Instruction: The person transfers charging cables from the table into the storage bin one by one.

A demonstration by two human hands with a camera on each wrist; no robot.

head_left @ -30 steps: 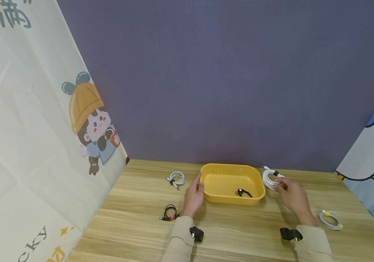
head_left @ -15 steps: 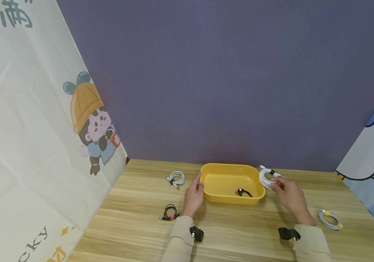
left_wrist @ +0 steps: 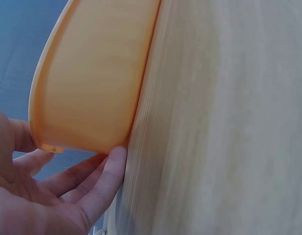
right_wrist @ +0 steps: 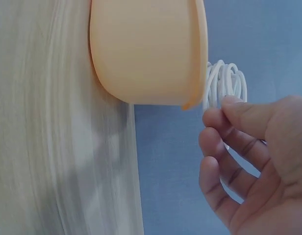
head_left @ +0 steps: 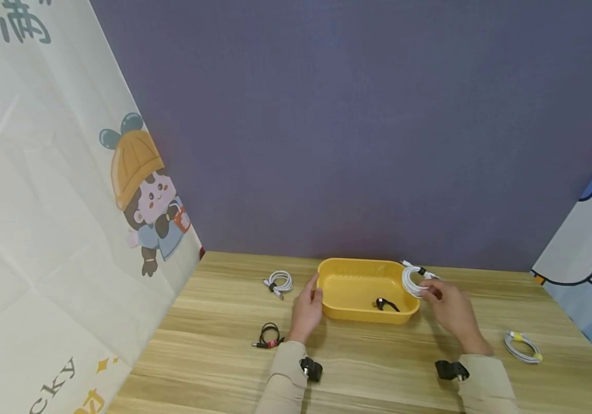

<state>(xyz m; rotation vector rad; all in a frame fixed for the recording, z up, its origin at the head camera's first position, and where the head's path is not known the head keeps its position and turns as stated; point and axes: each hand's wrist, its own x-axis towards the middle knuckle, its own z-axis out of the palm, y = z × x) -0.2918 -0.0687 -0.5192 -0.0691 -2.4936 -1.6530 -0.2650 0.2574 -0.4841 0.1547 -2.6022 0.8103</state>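
Note:
A yellow plastic tray [head_left: 358, 265] stands on the wooden table [head_left: 358, 362] near the purple wall. A small black cable [head_left: 386, 303] lies inside it. My left hand [head_left: 307, 307] holds the tray's left end, fingers [left_wrist: 99, 188] against its wall [left_wrist: 92, 83]. My right hand [head_left: 448, 310] pinches a coiled white cable [head_left: 412, 279] and holds it lifted at the tray's right rim. In the right wrist view the white coil [right_wrist: 224, 81] hangs just past the tray's edge [right_wrist: 146, 49], between thumb and fingers [right_wrist: 239, 117].
Another white coiled cable [head_left: 280, 282] lies left of the tray. A black cable with a red tie [head_left: 268, 336] lies near my left forearm. A white cable with a yellow tie [head_left: 522, 346] lies at the right. Printed cloths hang at both sides.
My right hand has lifted the white coil and carried it left, from the table beside the tray to the tray's right rim. The left hand has stayed on the tray.

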